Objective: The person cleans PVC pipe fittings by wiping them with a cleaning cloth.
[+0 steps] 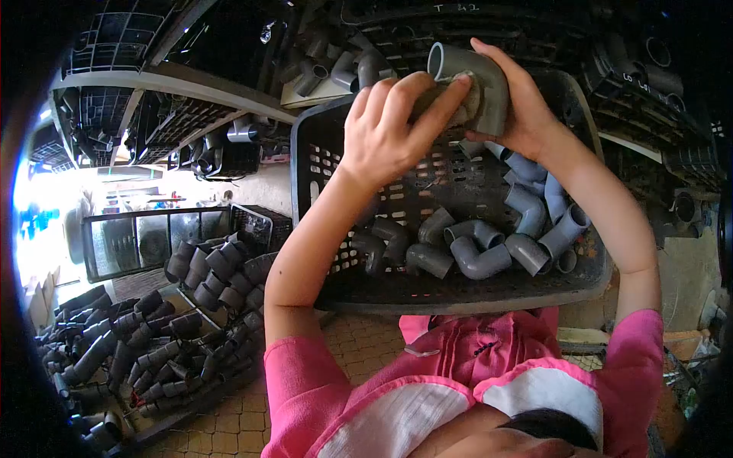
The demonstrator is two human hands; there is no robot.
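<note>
My right hand [527,114] grips a grey plastic pipe elbow [489,80] from behind and holds it up over a black perforated basket [321,160]. My left hand [385,126] presses a small beige cloth [460,99] against the front of the elbow, with its fingers laid across the cloth. Inside the basket, below my hands, lie several more grey pipe elbows [477,256]. The basket rests tilted against my lap, just above my pink clothing [473,359].
A big pile of dark grey pipe fittings [183,313] covers the tiled floor at the left. Shelves with black crates [183,122] and more fittings stand beyond the basket. A glass-fronted frame [145,240] stands at the left, with bright daylight behind it.
</note>
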